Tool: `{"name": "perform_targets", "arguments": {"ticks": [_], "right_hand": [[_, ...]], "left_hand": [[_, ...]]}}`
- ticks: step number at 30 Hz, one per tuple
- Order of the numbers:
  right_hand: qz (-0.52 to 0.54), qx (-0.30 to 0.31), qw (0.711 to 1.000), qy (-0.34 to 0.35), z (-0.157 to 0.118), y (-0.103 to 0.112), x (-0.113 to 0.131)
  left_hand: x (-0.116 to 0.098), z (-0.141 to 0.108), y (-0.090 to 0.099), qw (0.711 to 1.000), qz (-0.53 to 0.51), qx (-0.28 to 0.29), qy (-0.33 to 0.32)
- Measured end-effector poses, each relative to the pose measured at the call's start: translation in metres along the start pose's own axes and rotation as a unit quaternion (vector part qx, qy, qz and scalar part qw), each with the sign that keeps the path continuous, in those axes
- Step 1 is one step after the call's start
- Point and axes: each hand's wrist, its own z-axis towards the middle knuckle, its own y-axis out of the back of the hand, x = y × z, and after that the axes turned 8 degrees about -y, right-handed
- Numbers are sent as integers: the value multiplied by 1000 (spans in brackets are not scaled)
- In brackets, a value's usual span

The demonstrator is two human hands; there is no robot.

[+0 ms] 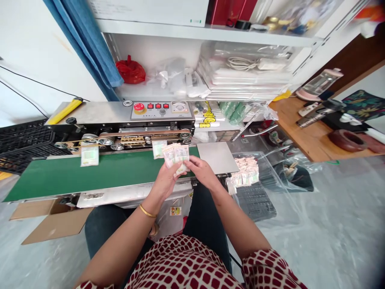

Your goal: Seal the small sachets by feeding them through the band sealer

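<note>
My left hand [166, 180] is closed around the lower part of a few small clear plastic packets [177, 155], fanned out above the green conveyor belt [126, 170]. At their right edge, the fingers of my right hand [202, 170] pinch the same packets. Pale, printed contents show through the plastic, too small to read. On the belt, one packet [90, 155] lies at the left with its top edge under the sealing machine's rollers. Another packet [159, 148] sits at the rollers just behind my left hand.
The sealing machine's control panel [162, 110] has a red stop button. A yellow utility knife [65, 111] lies on its top. To the right, a clear bin [264, 192] holds a pile of packets [247, 171]. A wooden table [296, 134] and an open carton [57, 228] flank me.
</note>
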Motion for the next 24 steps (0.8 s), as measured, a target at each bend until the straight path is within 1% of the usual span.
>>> {"name": "perform_targets", "arguments": {"ticks": [2,5,7,9,12,14,15,17,18,19,20,21,23,24], "right_hand": [[41,-36,998,-15,0,2,-5],[87,-110,989,-51,4,16,-10],[95,-165,979,-76,11,29,-12],[86,-199,972,-91,22,41,-14],[54,-199,974,-94,43,49,-15],[7,-187,979,-86,53,47,-14],[-31,-194,978,-75,56,45,-13],[-116,-238,964,-39,53,39,-10],[-145,-262,954,-21,48,35,-8],[-153,-274,950,-8,41,31,-6],[-138,-262,955,-1,34,27,-4],[-106,-225,969,2,25,21,-3],[-39,-106,994,5,10,10,-3],[-20,-57,998,7,4,5,-3]], "left_hand": [[0,0,-1,1000,-8,-3,8],[0,-1,2,999,18,-45,12],[-1,-1,4,997,40,-65,12],[-2,-2,5,996,57,-73,13],[-3,-4,6,996,60,-61,8],[-3,-6,7,998,40,-45,4],[-3,-6,8,999,30,-41,1],[-3,-6,10,999,30,-44,-2],[-3,-5,11,998,39,-48,-3],[-2,-4,11,997,51,-50,-3],[-2,-3,11,997,61,-51,-5],[-2,-2,11,996,67,-50,-7],[0,-1,8,997,68,-47,-13],[1,-1,6,997,65,-46,-14]]}}
